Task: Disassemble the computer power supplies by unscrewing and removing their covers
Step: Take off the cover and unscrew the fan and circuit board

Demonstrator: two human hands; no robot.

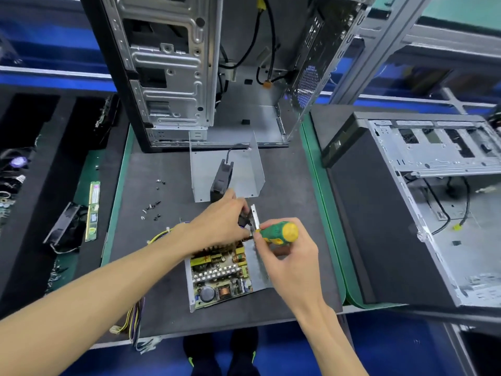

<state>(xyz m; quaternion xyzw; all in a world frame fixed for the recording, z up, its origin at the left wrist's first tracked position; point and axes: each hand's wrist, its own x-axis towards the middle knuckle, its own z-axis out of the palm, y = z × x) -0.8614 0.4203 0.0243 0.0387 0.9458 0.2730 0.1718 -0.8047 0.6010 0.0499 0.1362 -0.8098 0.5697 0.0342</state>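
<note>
Metal supply base (260, 270) holds circuit board (221, 278); right hand (287, 256) grips screwdriver (279, 232), left hand (219, 221) pinches black part.

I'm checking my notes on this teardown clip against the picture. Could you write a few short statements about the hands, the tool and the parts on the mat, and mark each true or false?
1. The right hand grips a screwdriver with a green and yellow handle. True.
2. The power supply near the hands has its cover on. False: its circuit board lies exposed, and a bent metal cover stands apart behind it.
3. Loose screws lie on the mat left of the hands. True.
4. The left hand rests flat on the mat. False: it holds a dark part at the supply's metal wall.
5. The computer case at the right stands upright. False: it lies on its side, interior open.
</note>
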